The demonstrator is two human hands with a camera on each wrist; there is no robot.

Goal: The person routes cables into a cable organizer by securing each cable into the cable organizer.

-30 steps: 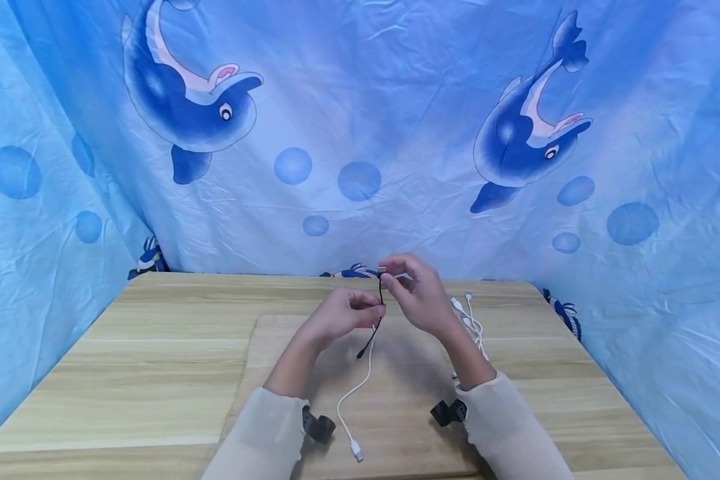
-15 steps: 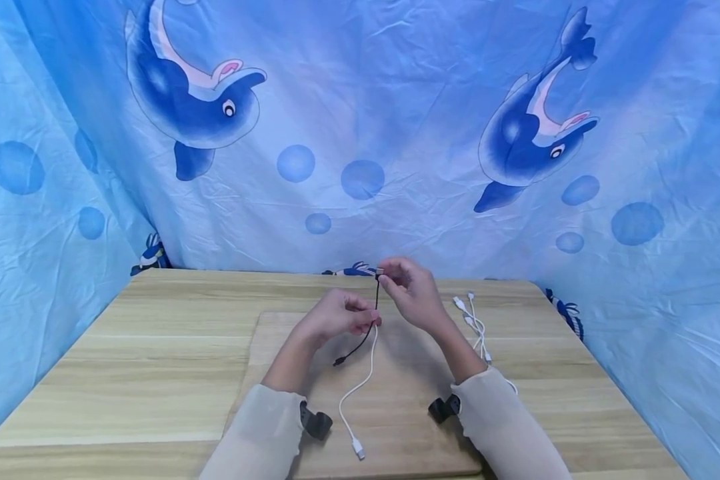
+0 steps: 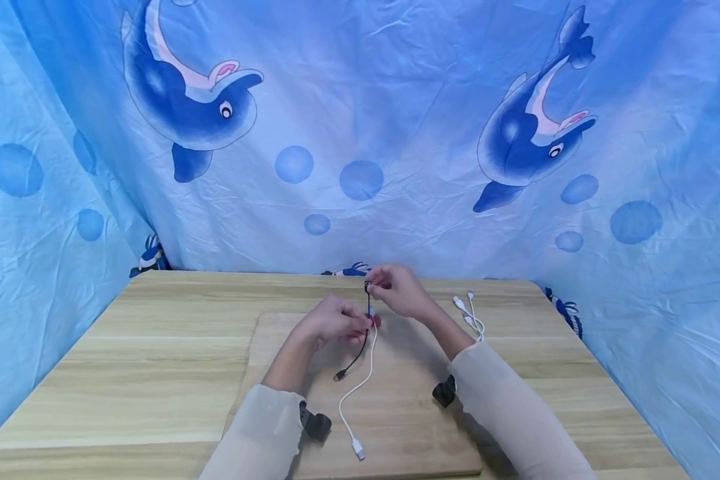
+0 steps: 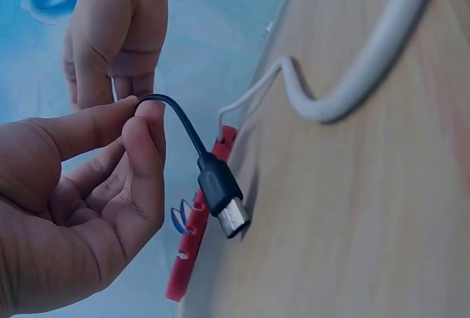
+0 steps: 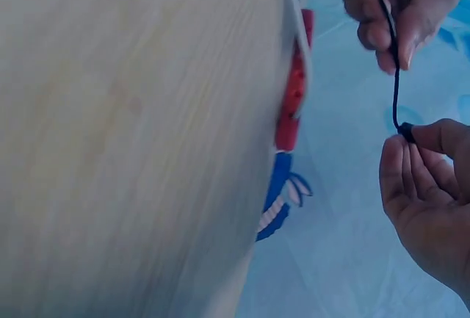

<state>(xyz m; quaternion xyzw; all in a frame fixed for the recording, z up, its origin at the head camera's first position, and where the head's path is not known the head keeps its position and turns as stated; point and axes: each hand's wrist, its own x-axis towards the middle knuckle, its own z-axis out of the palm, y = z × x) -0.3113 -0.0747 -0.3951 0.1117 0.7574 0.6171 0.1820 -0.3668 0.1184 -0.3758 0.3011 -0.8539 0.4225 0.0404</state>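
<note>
Between my two hands runs a short black USB cable (image 3: 369, 303). My left hand (image 3: 335, 320) pinches it partway along, between thumb and index finger. My right hand (image 3: 398, 291) pinches the plug at its upper end, a small black block (image 5: 406, 133) in the right wrist view. The other end hangs loose below my left fingers, its black plug (image 4: 217, 186) showing a metal tip. Just past the left fingertips is a red notched strip (image 4: 192, 244), standing low at the board's far side. A white cable (image 3: 360, 387) leads from this strip towards me over the board.
The wooden board (image 3: 408, 413) lies on the wood-grain table (image 3: 156, 373). Several white cables (image 3: 473, 320) lie in a loose bunch to the right, partly behind my right sleeve. A blue dolphin-print cloth (image 3: 360, 120) hangs behind the table.
My right hand has moved left and lower with the upper plug. The black cable's loose end has swung left and down. The left hand has shifted slightly; the white cable on the board lies unchanged.
</note>
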